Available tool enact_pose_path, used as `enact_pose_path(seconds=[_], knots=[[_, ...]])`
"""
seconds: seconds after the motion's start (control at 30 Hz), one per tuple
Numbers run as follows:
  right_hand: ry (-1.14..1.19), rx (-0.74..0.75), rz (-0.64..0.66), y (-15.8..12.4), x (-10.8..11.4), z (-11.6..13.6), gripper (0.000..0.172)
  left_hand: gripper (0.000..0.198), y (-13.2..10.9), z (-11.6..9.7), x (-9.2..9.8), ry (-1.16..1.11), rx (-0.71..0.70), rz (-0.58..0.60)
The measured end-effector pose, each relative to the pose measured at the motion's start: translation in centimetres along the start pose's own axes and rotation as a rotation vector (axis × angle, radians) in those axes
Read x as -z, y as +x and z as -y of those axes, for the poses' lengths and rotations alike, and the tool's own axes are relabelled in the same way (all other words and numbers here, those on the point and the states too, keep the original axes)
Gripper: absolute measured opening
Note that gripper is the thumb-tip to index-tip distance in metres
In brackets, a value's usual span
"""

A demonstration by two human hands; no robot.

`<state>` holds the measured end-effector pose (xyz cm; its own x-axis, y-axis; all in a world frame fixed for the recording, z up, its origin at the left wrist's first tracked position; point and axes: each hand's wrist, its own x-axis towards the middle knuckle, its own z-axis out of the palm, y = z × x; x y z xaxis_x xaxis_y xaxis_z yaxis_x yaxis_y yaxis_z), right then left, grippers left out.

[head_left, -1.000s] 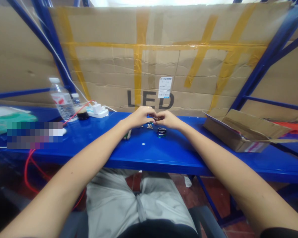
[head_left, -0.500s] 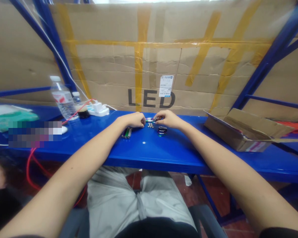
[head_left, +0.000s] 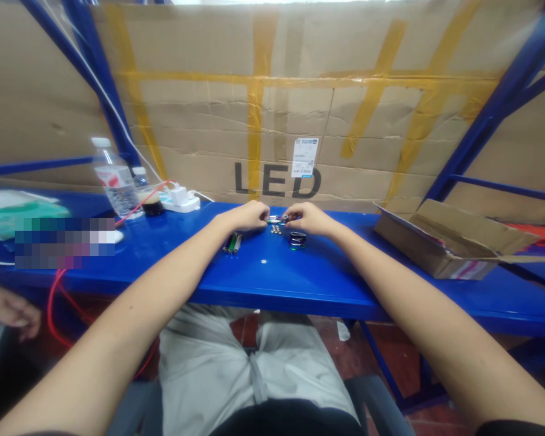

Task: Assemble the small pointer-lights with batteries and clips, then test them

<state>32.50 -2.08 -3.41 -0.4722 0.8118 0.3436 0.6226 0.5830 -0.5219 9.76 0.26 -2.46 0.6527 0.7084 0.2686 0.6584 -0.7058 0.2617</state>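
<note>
On the blue table, my left hand [head_left: 254, 215] is closed at the left end of some small shiny tubes [head_left: 277, 219]; whether it grips one is too small to tell. My right hand [head_left: 306, 218] pinches a small round metallic piece [head_left: 285, 218] at their right end. Just below lie several tiny metal pieces [head_left: 276, 230]. Dark, shiny ring-like parts [head_left: 297, 240] rest under my right hand. Several green and silver tubes [head_left: 233, 243] lie side by side below my left wrist.
An open cardboard box [head_left: 454, 242] stands at right. At left are a water bottle [head_left: 115, 181], a dark-liquid bottle [head_left: 151, 197], a white power strip [head_left: 181, 200] and red cables. Another person's hand [head_left: 13, 309] shows at the left edge. A large cardboard sheet [head_left: 200, 121] stands behind.
My left hand has risen slightly, and its fingers have shifted at the tubes. The other person's hand has come further into view at the left. My right hand has barely moved.
</note>
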Motion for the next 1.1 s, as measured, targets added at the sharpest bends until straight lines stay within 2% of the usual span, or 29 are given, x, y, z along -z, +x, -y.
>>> enact_pose_path(seconds=[0.17,0.27,0.4,0.57,0.93,1.1], knots=[[0.065,-0.019,0.009,0.0,0.1,0.0,0.016,0.013,0.3,-1.1,0.3,-0.221,-0.117,-0.239],[0.088,-0.023,0.001,0.0,0.2,0.1,0.014,0.014,0.4,-2.0,0.2,-0.283,-0.192,-0.309],[0.106,-0.009,-0.017,-0.1,0.2,0.4,0.014,0.006,0.7,-2.5,-0.4,-0.206,-0.296,-0.364],[0.153,-0.003,-0.024,-0.3,0.0,0.8,0.016,0.008,1.0,-2.3,-0.9,-0.198,-0.336,-0.374],[0.225,-0.015,-0.063,-0.1,-0.3,0.4,0.020,0.011,0.6,-2.9,-0.6,-0.302,-0.211,-0.377],[0.309,-0.072,-0.091,0.0,-0.5,0.7,0.017,0.013,0.6,-2.5,-0.8,-0.358,-0.144,-0.359]])
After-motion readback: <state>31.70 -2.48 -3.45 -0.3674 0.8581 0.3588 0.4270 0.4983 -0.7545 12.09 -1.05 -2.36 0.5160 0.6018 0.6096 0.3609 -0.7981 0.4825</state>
